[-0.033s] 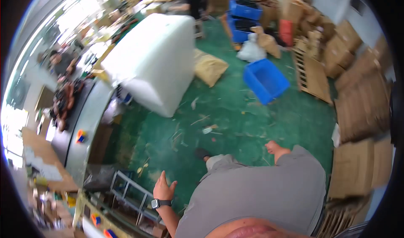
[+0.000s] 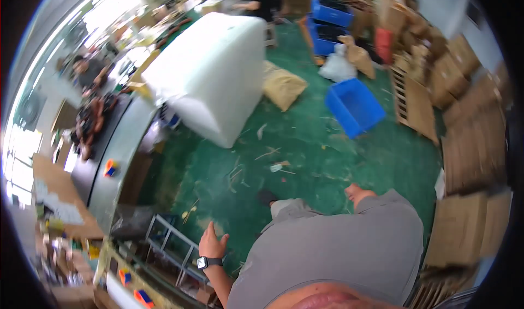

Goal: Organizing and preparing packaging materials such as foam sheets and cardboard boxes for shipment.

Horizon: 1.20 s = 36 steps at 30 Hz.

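Observation:
My left hand [image 2: 214, 244] hangs above the green floor at the lower left, open, fingers stretched and thumb apart. It holds nothing, and a dark-strapped watch [image 2: 208, 262] is on its wrist. Nearest to it is a grey metal frame [image 2: 171, 238] like a small ladder, not touched. My right hand [image 2: 358, 192] is out to the right of my grey shirt, over the floor. Its fingers are loosely bent and slightly apart, with nothing visible in them. An open blue bin [image 2: 356, 108] lies ahead of it, out of reach.
A large white wrapped block [image 2: 210, 74] stands ahead left, beside a yellowish sack [image 2: 284, 86]. A long workbench [image 2: 121, 164] with an orange-and-blue tape roll [image 2: 110, 168] runs along the left. Flattened cardboard [image 2: 474, 140] lines the right. Scraps [image 2: 277, 167] litter the floor. Two people work farther off.
My view has turned slightly left, so the block, bin and bench sit farther right in the picture. Both hands keep nearly the same place and pose.

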{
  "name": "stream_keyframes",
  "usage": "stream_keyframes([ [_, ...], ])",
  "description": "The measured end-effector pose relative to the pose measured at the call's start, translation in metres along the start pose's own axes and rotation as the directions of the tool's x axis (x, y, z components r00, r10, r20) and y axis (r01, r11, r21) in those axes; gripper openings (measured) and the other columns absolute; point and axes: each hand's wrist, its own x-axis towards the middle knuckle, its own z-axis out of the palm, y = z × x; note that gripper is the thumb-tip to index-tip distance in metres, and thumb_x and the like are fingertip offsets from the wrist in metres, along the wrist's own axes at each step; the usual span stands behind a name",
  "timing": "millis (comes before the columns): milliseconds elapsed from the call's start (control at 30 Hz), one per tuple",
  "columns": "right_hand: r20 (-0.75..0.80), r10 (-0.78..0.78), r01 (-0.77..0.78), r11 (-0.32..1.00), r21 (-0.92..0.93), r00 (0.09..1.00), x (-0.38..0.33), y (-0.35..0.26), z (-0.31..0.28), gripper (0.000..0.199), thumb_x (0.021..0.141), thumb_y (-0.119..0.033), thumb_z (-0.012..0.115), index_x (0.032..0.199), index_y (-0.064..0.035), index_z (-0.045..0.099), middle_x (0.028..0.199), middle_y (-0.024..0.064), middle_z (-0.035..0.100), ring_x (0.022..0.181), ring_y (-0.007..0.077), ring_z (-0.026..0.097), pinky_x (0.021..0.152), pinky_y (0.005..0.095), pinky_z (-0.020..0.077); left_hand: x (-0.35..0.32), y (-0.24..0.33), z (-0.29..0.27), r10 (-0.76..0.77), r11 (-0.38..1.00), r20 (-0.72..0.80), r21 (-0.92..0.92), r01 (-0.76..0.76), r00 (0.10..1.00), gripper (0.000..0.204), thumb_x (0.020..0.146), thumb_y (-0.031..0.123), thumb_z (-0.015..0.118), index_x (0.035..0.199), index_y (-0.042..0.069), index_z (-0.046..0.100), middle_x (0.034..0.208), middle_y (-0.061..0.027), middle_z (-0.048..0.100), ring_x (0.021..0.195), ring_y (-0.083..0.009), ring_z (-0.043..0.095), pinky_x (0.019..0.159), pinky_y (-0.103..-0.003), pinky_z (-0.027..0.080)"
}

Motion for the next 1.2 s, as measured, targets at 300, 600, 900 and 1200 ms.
stream_keyframes([
  [300, 0.272, -0.561, 0.544, 0.827, 0.14, 0.782, 0.161, -0.63, 0.214, 0.049, 0.101, -0.03, 0.072, 0.142, -0.0042, 0.066, 0.095, 0.0056, 0.073, 0.07, 0.0138, 0.067, 0.057, 0.0308, 0.0532, 0.014, -0.093, -0.097, -0.503, 0.862, -0.268, -0.218, 0.458, 0.821, 0.08, 0.088, 0.037, 0.083, 0.153, 0.004, 0.051, 0.136, -0.0231, 0.068, 0.12, -0.0425, 0.067, 0.099, -0.051, 0.056],
  [600, 0.595, -0.524, 0.713, 0.69, -0.123, 0.609, 0.112, -0.937, 0.376, 0.04, 0.102, -0.026, 0.071, 0.135, -0.0041, 0.067, 0.101, 0.0061, 0.074, 0.079, 0.0164, 0.071, 0.063, 0.0328, 0.0565, -0.026, -0.228, -0.042, -0.894, 0.379, 0.039, -0.467, 0.799, 0.446, 0.084, 0.085, 0.044, 0.085, 0.153, 0.007, 0.052, 0.137, -0.0247, 0.068, 0.124, -0.0421, 0.067, 0.102, -0.052, 0.056],
  [900, 0.812, -0.158, 0.79, 0.394, -0.471, 0.563, 0.15, -0.855, 0.622, 0.043, 0.091, -0.043, 0.075, 0.111, -0.0057, 0.083, 0.092, 0.0136, 0.079, 0.087, 0.0259, 0.076, 0.083, 0.0443, 0.0612, 0.003, -0.457, -0.142, -0.855, 0.513, -0.192, -0.45, 0.731, 0.481, 0.082, 0.087, 0.039, 0.083, 0.154, 0.006, 0.05, 0.13, -0.0228, 0.07, 0.118, -0.0428, 0.068, 0.097, -0.054, 0.056],
  [1200, 0.65, -0.122, 0.596, 0.551, -0.585, 0.75, 0.144, -1.019, 0.602, 0.039, 0.096, -0.042, 0.076, 0.115, -0.0098, 0.083, 0.1, 0.009, 0.081, 0.095, 0.0172, 0.076, 0.088, 0.0357, 0.0605, 0.047, -0.591, -0.231, -0.845, 0.528, -0.18, -0.433, 0.731, 0.503, 0.082, 0.092, 0.036, 0.081, 0.159, 0.005, 0.045, 0.139, -0.0243, 0.066, 0.125, -0.0435, 0.065, 0.102, -0.051, 0.056],
])
